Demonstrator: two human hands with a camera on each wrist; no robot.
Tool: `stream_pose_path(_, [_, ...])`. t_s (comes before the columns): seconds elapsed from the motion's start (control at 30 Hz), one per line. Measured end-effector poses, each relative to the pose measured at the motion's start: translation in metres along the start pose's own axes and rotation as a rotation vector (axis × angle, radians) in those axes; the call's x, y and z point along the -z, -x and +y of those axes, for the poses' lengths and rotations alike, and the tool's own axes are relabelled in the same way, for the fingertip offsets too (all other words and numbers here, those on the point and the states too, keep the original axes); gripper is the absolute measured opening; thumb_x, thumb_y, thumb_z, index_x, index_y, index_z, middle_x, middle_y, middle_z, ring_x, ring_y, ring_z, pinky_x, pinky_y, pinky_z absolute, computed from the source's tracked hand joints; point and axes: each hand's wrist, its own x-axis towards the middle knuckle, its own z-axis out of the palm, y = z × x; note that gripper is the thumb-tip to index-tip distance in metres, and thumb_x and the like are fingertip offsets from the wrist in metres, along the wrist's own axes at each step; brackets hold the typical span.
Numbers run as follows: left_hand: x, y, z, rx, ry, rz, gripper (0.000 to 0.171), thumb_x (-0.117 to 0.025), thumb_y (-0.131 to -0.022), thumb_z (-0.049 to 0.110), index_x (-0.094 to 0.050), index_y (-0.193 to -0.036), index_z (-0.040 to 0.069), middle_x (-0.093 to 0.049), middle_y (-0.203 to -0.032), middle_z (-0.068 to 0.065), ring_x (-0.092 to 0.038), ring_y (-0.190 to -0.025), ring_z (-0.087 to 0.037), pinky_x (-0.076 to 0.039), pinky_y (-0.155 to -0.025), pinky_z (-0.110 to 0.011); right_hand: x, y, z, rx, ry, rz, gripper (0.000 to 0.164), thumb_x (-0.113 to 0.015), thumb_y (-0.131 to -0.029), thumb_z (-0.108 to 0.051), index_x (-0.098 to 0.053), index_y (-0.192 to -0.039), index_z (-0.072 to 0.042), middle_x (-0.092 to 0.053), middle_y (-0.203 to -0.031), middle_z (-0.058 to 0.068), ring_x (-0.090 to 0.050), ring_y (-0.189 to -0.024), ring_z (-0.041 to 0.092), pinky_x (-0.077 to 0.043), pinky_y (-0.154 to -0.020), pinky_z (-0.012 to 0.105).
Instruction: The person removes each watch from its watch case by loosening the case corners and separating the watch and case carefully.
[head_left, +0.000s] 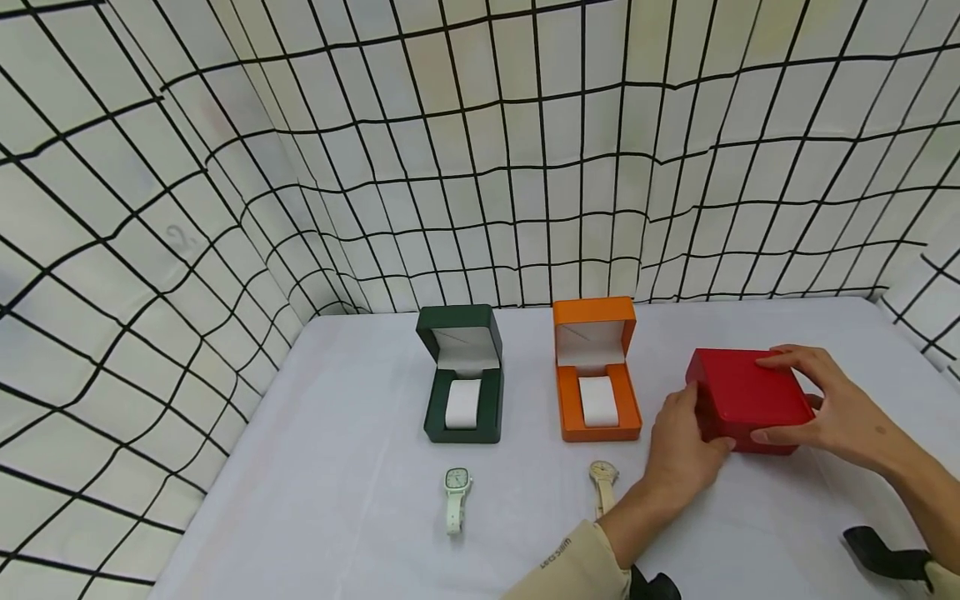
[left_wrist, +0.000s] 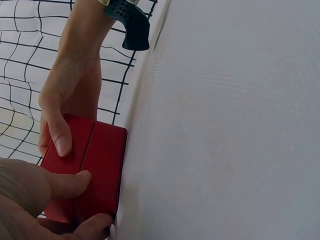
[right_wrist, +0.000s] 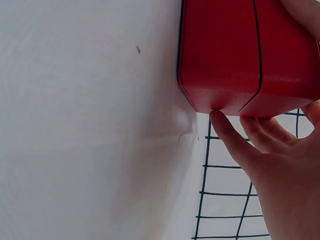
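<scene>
A closed red watch box (head_left: pixel 753 392) sits at the right side of the table. My left hand (head_left: pixel 684 437) grips its left side, the thumb on the front face. From the right, my right hand (head_left: pixel 840 408) holds the lid part, thumb on the front and fingers over the top and far side. In the left wrist view a thin dark seam runs between lid and base of the red watch box (left_wrist: pixel 102 160), with both thumbs on its front. The right wrist view shows the fingertips of my right hand (right_wrist: pixel 285 160) against the side of the box.
An open green watch box (head_left: pixel 463 404) and an open orange watch box (head_left: pixel 598 400) stand to the left, each with a white cushion. Before them lie a pale green watch (head_left: pixel 456 500) and a cream watch (head_left: pixel 603 483), partly behind my left arm. Black wire mesh (head_left: pixel 480 158) surrounds the table.
</scene>
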Motion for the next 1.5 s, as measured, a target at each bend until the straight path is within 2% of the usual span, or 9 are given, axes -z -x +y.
stream_pose_path(0.07, [0.000, 0.000, 0.000, 0.003, 0.013, 0.009, 0.069, -0.083, -0.088, 0.014, -0.052, -0.150, 0.013, -0.062, -0.137, 0.006, -0.055, -0.123, -0.002, -0.052, -0.103, -0.020, 0.001, 0.000, 0.001, 0.003, -0.002, 0.001, 0.094, -0.098, -0.065, -0.023, -0.051, -0.146, -0.014, -0.036, -0.153, 0.021, -0.028, -0.120, -0.004, -0.061, -0.086, 0.034])
stream_pose_path(0.13, [0.000, 0.000, 0.000, 0.004, 0.020, 0.017, 0.068, -0.084, -0.087, 0.013, -0.055, -0.148, 0.012, -0.064, -0.134, 0.005, -0.056, -0.121, -0.002, -0.053, -0.102, -0.019, 0.002, -0.001, 0.001, -0.003, 0.000, 0.003, 0.094, -0.099, -0.064, -0.025, -0.052, -0.145, -0.016, -0.037, -0.152, 0.019, -0.029, -0.121, -0.004, -0.048, -0.080, 0.011])
stream_pose_path(0.27, [0.000, -0.001, 0.001, 0.005, 0.039, 0.042, 0.067, -0.086, -0.085, 0.013, -0.059, -0.146, 0.010, -0.068, -0.130, 0.003, -0.060, -0.118, -0.001, -0.053, -0.096, -0.015, 0.004, -0.002, 0.002, -0.012, -0.002, -0.001, 0.094, -0.098, -0.064, -0.026, -0.052, -0.146, -0.018, -0.037, -0.153, 0.019, -0.031, -0.125, 0.002, -0.035, -0.077, 0.001])
stream_pose_path(0.4, [0.001, -0.002, -0.001, -0.006, 0.052, 0.059, 0.069, -0.089, -0.082, 0.013, -0.061, -0.145, 0.008, -0.071, -0.128, 0.003, -0.061, -0.116, 0.001, -0.053, -0.089, -0.010, 0.004, -0.003, 0.002, -0.021, 0.000, -0.002, 0.093, -0.098, -0.065, -0.026, -0.052, -0.146, -0.017, -0.038, -0.153, 0.021, -0.025, -0.115, -0.015, -0.034, -0.077, 0.001])
stream_pose_path(0.6, [0.003, -0.003, -0.004, -0.022, 0.080, 0.057, 0.068, -0.089, -0.081, 0.013, -0.063, -0.143, 0.010, -0.072, -0.127, 0.004, -0.062, -0.115, 0.002, -0.052, -0.088, -0.009, 0.006, -0.006, -0.001, -0.034, -0.005, -0.010, 0.087, -0.095, -0.070, -0.025, -0.053, -0.145, -0.017, -0.039, -0.153, 0.019, -0.025, -0.114, -0.015, -0.034, -0.077, 0.006])
stream_pose_path(0.7, [0.003, -0.003, -0.004, -0.017, 0.111, 0.058, 0.068, -0.090, -0.081, 0.012, -0.063, -0.143, 0.011, -0.072, -0.129, 0.005, -0.062, -0.117, 0.002, -0.053, -0.090, -0.010, 0.007, -0.008, -0.002, -0.059, -0.029, -0.022, 0.088, -0.094, -0.073, -0.026, -0.050, -0.149, -0.017, -0.038, -0.153, 0.018, -0.034, -0.122, -0.002, -0.040, -0.076, 0.007])
stream_pose_path(0.9, [0.003, -0.002, -0.004, -0.015, 0.164, 0.057, 0.068, -0.090, -0.080, 0.009, -0.063, -0.142, 0.008, -0.070, -0.132, 0.004, -0.061, -0.121, 0.002, -0.054, -0.095, -0.012, 0.010, -0.010, 0.000, -0.100, -0.096, -0.063, 0.088, -0.087, -0.082, -0.025, -0.041, -0.157, -0.015, -0.034, -0.156, 0.028, -0.037, -0.130, 0.057, -0.048, -0.070, 0.012])
stream_pose_path(1.17, [0.003, -0.002, -0.005, -0.020, 0.155, 0.049, 0.070, -0.090, -0.081, 0.010, -0.061, -0.144, 0.009, -0.070, -0.135, 0.004, -0.061, -0.124, 0.001, -0.054, -0.094, -0.013, 0.013, -0.012, 0.001, -0.140, -0.085, -0.064, 0.079, -0.079, -0.091, -0.031, -0.041, -0.158, -0.016, -0.042, -0.152, 0.030, -0.042, -0.122, 0.042, -0.050, -0.071, 0.013])
stream_pose_path(1.5, [0.005, -0.003, -0.006, -0.042, 0.145, 0.042, 0.070, -0.089, -0.081, 0.009, -0.060, -0.145, 0.007, -0.070, -0.135, 0.002, -0.062, -0.121, 0.000, -0.056, -0.091, -0.013, 0.017, -0.017, -0.004, -0.170, -0.096, -0.100, 0.077, -0.072, -0.095, -0.038, -0.038, -0.159, -0.013, -0.041, -0.152, 0.034, -0.041, -0.128, 0.052, -0.051, -0.073, 0.023])
